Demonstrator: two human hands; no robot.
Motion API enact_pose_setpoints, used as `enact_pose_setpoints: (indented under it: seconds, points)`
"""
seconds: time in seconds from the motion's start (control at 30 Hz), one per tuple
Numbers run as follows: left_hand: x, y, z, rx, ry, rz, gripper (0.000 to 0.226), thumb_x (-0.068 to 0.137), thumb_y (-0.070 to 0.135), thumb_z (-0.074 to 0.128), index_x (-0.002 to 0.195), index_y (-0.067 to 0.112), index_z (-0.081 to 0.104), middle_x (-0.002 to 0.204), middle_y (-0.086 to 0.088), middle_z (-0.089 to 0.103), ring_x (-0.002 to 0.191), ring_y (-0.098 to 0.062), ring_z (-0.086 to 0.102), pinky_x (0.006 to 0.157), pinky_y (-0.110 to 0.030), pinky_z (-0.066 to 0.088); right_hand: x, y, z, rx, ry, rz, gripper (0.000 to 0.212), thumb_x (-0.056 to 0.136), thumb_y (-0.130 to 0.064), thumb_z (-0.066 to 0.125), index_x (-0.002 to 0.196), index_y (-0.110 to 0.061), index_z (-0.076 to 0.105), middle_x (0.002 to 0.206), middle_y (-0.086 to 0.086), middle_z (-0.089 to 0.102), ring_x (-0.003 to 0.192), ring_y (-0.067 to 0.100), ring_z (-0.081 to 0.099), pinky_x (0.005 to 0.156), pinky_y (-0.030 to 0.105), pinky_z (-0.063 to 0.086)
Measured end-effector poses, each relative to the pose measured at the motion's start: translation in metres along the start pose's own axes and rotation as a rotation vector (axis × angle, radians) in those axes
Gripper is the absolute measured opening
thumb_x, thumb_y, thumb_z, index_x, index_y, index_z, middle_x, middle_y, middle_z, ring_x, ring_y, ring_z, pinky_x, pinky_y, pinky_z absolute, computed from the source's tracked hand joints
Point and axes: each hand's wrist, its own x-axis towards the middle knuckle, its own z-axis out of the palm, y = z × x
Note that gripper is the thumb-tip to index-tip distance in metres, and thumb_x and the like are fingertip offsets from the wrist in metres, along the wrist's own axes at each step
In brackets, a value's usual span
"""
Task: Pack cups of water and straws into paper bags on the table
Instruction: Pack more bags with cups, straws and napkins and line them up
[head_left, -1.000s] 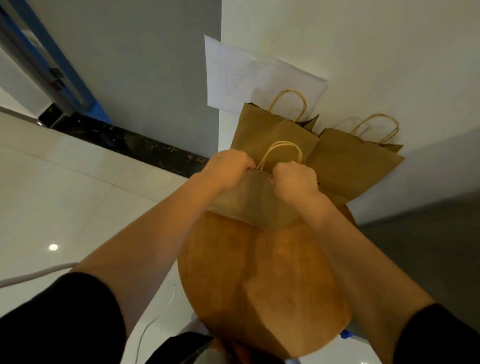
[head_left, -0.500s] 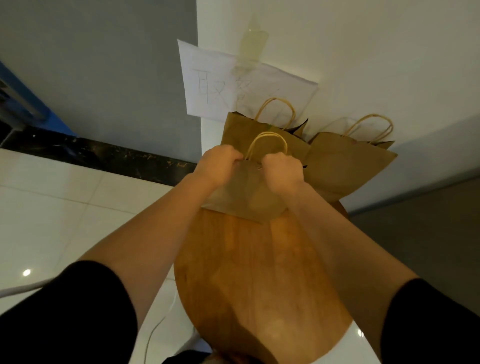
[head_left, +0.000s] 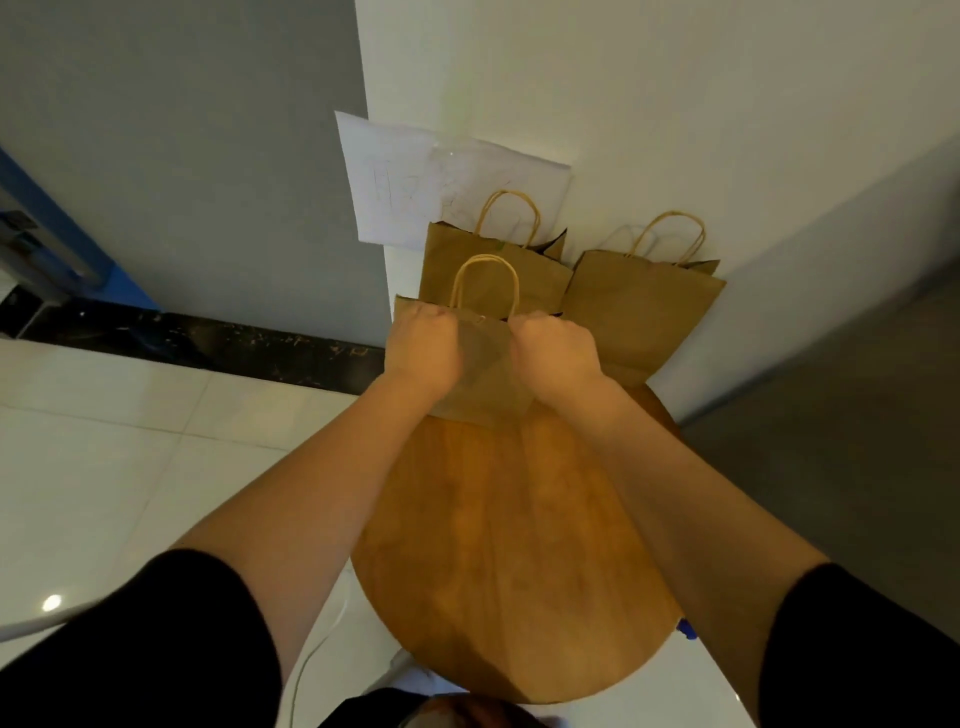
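Brown paper bag with twisted handle (head_left: 480, 364), standing at far edge of round wooden table (head_left: 509, 519), pinched at top rim by left hand (head_left: 423, 348) and right hand (head_left: 553, 353); mouth-opening step, probably; next: spread rim wide, keep upright.

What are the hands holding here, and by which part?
Both hands hold the nearest paper bag at its top edge: left hand left of the handle, right hand right of it.

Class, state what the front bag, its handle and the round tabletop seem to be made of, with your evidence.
Front bag: likely matte brown kraft paper, creased and folded.
Handle: seemingly twisted paper cord, tan and thin.
Round tabletop: probably wood or wood veneer, grain streaks, soft sheen.
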Motion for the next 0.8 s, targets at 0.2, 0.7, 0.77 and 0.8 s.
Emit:
enact_pose_setpoints:
  seconds: [0.2, 0.7, 0.77, 0.8]
  points:
    - [-0.071, 0.080, -0.013, -0.024, -0.166, 0.100, 0.017, 0.095, 0.017, 0.048, 0.102, 0.008, 0.061, 0.103, -0.012, 0.062, 0.094, -0.027, 0.059, 0.075, -0.033, 0.049, -0.088, 0.036, -0.030, 0.044, 0.050, 0.046, 0.016, 0.093, -0.014, 0.042, 0.095, -0.007, 0.057, 0.099, 0.010, 0.060, 0.090, 0.031, 0.059, 0.060, 0.032, 0.033]
    - [-0.297, 0.381, -0.023, -0.037, -0.092, 0.593, 0.022, 0.092, 0.014, 0.046, 0.071, 0.009, 0.052, 0.069, -0.007, 0.047, 0.071, -0.030, 0.050, 0.059, -0.034, 0.037, -0.414, 0.188, -0.123, 0.059, 0.189, 0.495, 0.011, 0.092, -0.015, 0.047, 0.081, -0.013, 0.048, 0.080, 0.004, 0.049, 0.071, 0.025, 0.047, 0.060, 0.030, 0.033]
    - [-0.308, 0.414, -0.024, -0.036, -0.102, 0.645, 0.023, 0.091, 0.013, 0.047, 0.068, 0.009, 0.049, 0.070, -0.010, 0.050, 0.076, -0.035, 0.054, 0.060, -0.035, 0.040, -0.444, 0.212, -0.134, 0.063, 0.189, 0.562, 0.010, 0.093, -0.016, 0.047, 0.085, -0.012, 0.052, 0.081, 0.006, 0.051, 0.071, 0.026, 0.049, 0.061, 0.031, 0.036]
    - [-0.312, 0.430, -0.024, -0.033, -0.103, 0.675, 0.023, 0.090, 0.013, 0.048, 0.067, 0.009, 0.048, 0.072, -0.012, 0.052, 0.078, -0.036, 0.056, 0.061, -0.036, 0.042, -0.457, 0.224, -0.139, 0.075, 0.200, 0.595, 0.011, 0.093, -0.016, 0.047, 0.084, -0.012, 0.052, 0.079, 0.005, 0.052, 0.070, 0.025, 0.050, 0.060, 0.031, 0.036]
